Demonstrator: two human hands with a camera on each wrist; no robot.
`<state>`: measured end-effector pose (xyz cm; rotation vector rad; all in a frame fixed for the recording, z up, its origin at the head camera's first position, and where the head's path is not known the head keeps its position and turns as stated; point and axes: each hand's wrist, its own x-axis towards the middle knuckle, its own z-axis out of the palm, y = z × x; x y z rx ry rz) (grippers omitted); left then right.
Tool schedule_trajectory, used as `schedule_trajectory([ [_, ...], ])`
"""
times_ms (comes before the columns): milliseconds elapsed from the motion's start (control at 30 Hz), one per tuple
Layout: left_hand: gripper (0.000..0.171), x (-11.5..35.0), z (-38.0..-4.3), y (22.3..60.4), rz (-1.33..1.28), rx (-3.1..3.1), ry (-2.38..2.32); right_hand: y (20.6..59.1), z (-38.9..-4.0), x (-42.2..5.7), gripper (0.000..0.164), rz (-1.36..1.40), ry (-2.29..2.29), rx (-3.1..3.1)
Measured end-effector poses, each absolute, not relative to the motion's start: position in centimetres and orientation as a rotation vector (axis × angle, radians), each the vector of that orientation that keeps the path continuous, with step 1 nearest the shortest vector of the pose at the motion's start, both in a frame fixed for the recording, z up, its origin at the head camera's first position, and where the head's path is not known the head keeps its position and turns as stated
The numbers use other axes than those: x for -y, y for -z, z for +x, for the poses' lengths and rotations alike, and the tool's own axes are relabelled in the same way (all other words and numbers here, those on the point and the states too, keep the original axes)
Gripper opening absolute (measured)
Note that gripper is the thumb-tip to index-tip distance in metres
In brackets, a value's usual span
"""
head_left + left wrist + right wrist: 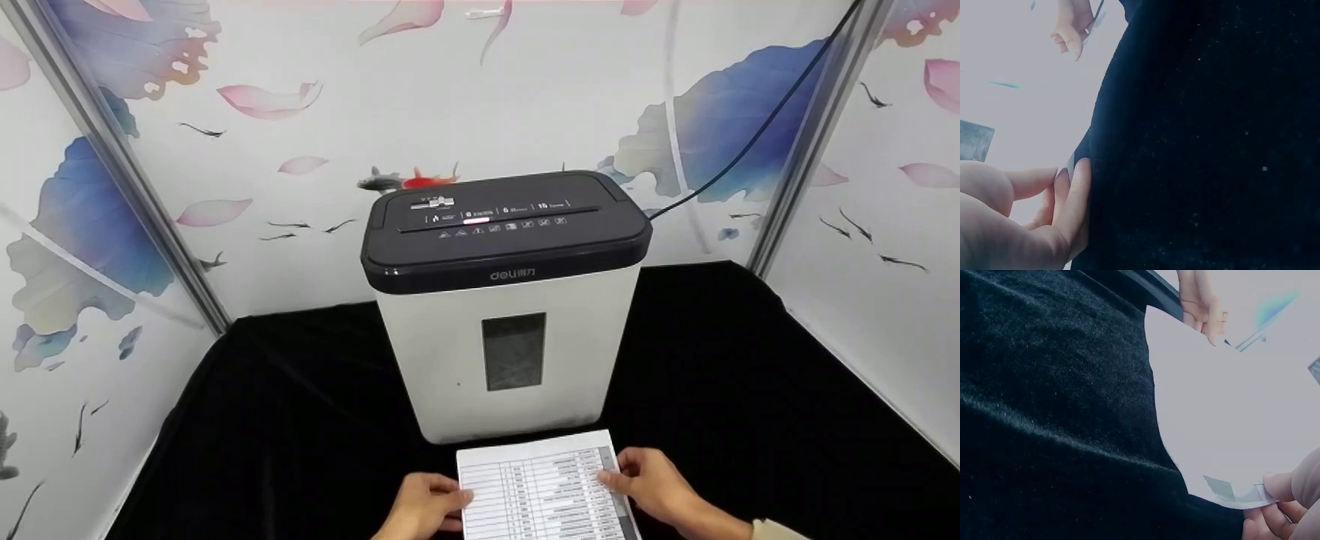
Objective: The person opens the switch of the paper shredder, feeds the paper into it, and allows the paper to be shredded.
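A white sheet of paper (536,487) printed with a table of rows is held low in front of the paper shredder (450,345). My left hand (427,504) pinches its left edge, thumb on top and fingers beneath. On the opposite edge, the thumb of my right hand (656,484) presses the top face while the fingers curl below. In the right wrist view the paper (1224,405) bends slightly and looks washed out, with a grey patch near the right hand (1297,500). Whether it is one sheet or several I cannot tell.
The shredder has a dark lid (510,247) with a long feed slot and a small front window (514,352). A black cable (757,135) runs from behind it to the upper right. Black cloth (300,420) covers the table, and patterned panels (525,97) enclose it.
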<state>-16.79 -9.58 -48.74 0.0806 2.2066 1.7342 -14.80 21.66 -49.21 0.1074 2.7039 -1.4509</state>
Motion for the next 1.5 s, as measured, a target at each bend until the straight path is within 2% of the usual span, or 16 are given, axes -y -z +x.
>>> schedule_trajectory([
  [267, 0.023, 9.9, -17.0, 48.4, 0.19, -2.243, -1.8, 48.5, -14.9, -22.3, 0.032, 0.014, 1.505, -2.662],
  [833, 0.022, 10.8, -16.7, 44.6, 0.346, -2.358, -1.862, 45.4, -16.0, -23.6, 0.02, -0.504, 1.547, -2.654],
  [1100, 0.026, 11.2, -16.7, 42.0, 0.392, -2.467, -1.777, 42.7, -16.1, -24.0, 0.021, -0.594, 1.513, -2.643],
  [1500, 0.025, 11.9, -16.6, 39.0, 0.378, -2.463, -1.774, 40.0, -17.0, -23.9, 0.02, -0.579, 1.427, -2.725],
])
